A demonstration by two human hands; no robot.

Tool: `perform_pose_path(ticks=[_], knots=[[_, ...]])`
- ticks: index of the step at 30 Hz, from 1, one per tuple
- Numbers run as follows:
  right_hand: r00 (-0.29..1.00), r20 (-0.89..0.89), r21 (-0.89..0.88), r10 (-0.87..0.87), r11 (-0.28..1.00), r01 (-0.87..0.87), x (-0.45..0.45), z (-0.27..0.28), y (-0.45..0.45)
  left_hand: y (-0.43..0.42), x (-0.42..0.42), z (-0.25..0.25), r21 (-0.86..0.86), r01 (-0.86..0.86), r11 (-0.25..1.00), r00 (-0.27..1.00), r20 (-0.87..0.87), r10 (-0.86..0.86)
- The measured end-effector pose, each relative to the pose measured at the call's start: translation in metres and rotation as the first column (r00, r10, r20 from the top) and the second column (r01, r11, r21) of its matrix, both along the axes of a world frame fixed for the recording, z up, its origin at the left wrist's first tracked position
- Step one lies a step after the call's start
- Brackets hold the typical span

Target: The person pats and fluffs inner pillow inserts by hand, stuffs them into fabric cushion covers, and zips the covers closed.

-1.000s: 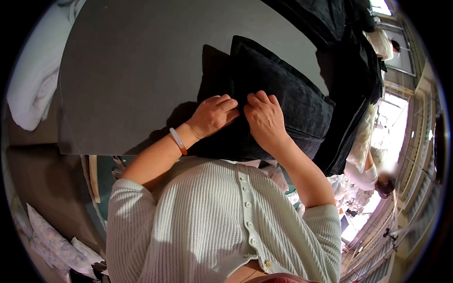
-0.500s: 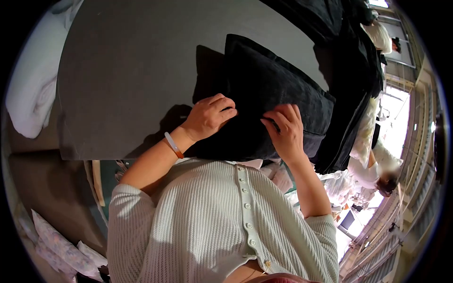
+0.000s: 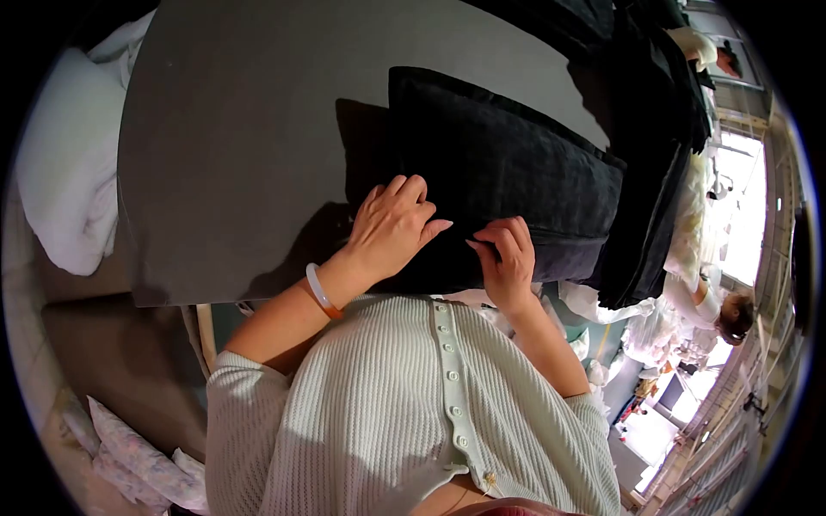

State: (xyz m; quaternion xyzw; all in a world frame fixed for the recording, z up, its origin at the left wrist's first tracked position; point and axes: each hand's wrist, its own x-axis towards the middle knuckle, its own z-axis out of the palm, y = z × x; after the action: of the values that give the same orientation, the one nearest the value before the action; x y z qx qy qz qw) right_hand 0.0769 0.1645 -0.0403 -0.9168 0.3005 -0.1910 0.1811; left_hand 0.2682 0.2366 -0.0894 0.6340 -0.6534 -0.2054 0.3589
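On the gray table (image 3: 232,155), by its near edge, lies a black cloth piece (image 3: 538,168). Near that edge, the left hand (image 3: 391,219) has bent fingers and its thumb out; the right hand (image 3: 509,254) has its thumb and finger close together. I can't tell if either pinches the cloth. Dark piled cloth (image 3: 650,202) is at the table's right side; a white bundle (image 3: 69,163) is left of the table.

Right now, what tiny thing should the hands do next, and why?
Perhaps slide the right hand rightward along the seam in the black fabric: the seam runs that way from beside that hand, and the left hand, also over the fabric, could help steady it.
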Motion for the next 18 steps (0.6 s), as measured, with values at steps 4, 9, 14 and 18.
perform_pose_path(ticks=[4,9,14,18], knots=[[0.993,0.121,-0.026,0.002,1.0,0.001,0.0,-0.007,0.001,0.008,-0.009,-0.001,-0.005,-0.105,0.994,0.993,0.057,0.106],[0.99,0.124,-0.072,0.074,0.995,-0.066,0.001,-0.007,-0.005,-0.001,0.007,0.017,0.133,-0.053,0.99,0.967,0.253,0.017],[0.979,0.198,-0.035,0.043,0.999,-0.037,0.001,-0.012,-0.008,-0.02,0.032,0.014,0.365,0.433,0.824,0.893,-0.3,-0.336],[0.968,0.243,-0.049,0.064,0.997,-0.053,-0.006,-0.015,-0.007,-0.022,0.031,0.006,0.389,0.518,0.762,0.822,-0.474,-0.316]])
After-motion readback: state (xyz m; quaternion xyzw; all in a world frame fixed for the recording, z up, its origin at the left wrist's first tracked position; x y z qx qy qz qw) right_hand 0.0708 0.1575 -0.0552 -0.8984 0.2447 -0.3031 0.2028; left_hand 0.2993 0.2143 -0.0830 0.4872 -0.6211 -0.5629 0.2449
